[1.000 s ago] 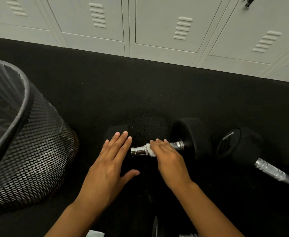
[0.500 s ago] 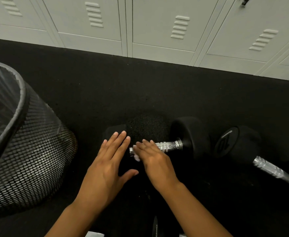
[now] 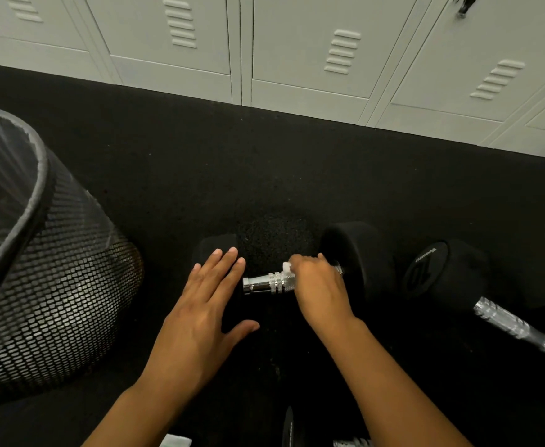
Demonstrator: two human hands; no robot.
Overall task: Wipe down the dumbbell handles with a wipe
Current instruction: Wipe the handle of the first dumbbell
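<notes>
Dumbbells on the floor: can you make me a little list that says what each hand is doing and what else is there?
left hand: flat and open on the left end of the dumbbell
right hand: closed around the chrome handle, holding the white wipe
second dumbbell: to the right, untouched
mesh bin: far left, lined with a bag
lockers: behind, shut

Two bare forearms enter frame from 6 o'clock edge. No sleeves visible, arms uncovered to frame edge. Left hand [image 3: 200,321]: bare, no glove, no ring, no watch or band at wrist; short trimmed nails, pale nail tips visible on three fingers toward 12 o'clock. Right hand [image 3: 321,290]: bare, no glove, no wrist wear; knuckles visible, nails hidden. Rest of body out of frame.
</notes>
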